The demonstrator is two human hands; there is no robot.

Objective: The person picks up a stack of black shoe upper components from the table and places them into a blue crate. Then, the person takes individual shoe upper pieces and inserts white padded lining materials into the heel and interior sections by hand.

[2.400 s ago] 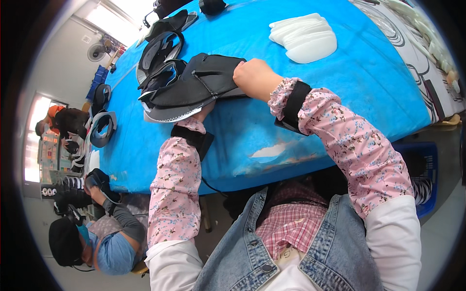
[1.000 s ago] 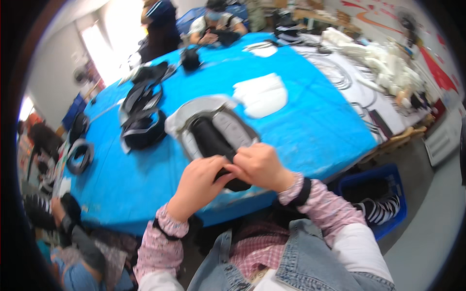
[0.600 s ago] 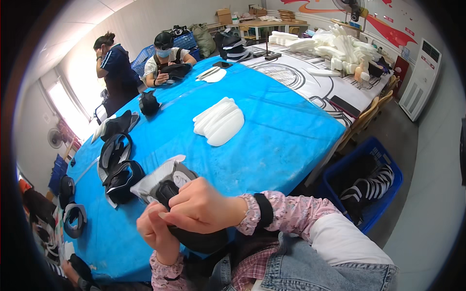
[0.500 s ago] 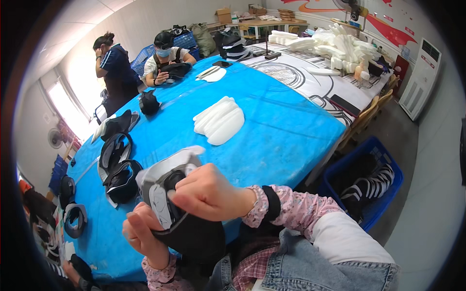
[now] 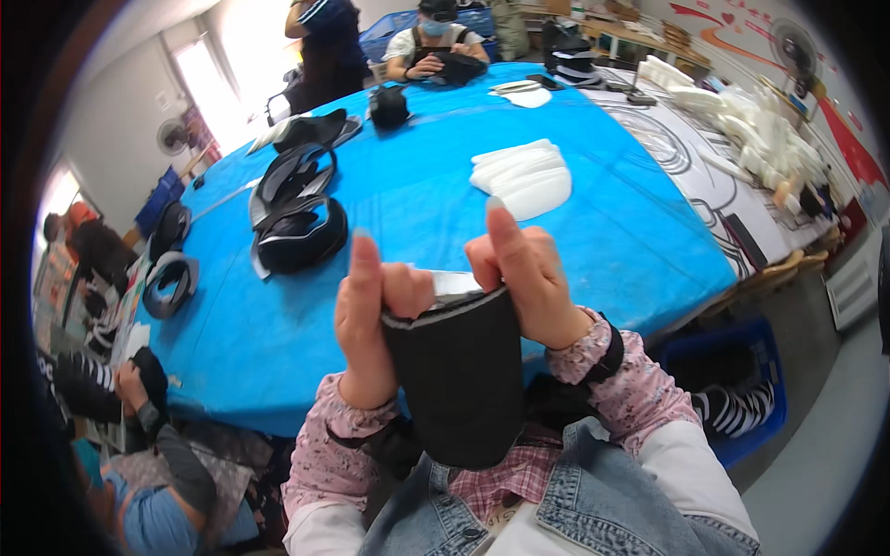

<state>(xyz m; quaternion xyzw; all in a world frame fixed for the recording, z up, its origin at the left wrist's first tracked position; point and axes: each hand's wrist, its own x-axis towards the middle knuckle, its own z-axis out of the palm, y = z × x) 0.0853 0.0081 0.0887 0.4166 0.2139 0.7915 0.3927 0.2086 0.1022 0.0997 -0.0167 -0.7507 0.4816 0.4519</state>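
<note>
Our left hand (image 5: 364, 324) and right hand (image 5: 533, 283), thumbs raised and fingers curled, grip opposite sides of one black, round-ended fabric piece (image 5: 454, 380) before our torso. Beyond it, on one blue-covered table (image 5: 417, 204), we count one nearby stack of white, rounded sheets (image 5: 524, 181).

Pale walls (image 5: 120, 120), bright window (image 5: 198, 88) at left, blue-covered table (image 5: 630, 241), grey floor (image 5: 805, 347)

Left hand (image 5: 371, 320) and right hand (image 5: 533, 283) are raised apart; thumbs (image 5: 365, 264) extend upward, fingers (image 5: 408, 289) curl inward. Both forearms (image 5: 640, 385) converge from below.
</note>
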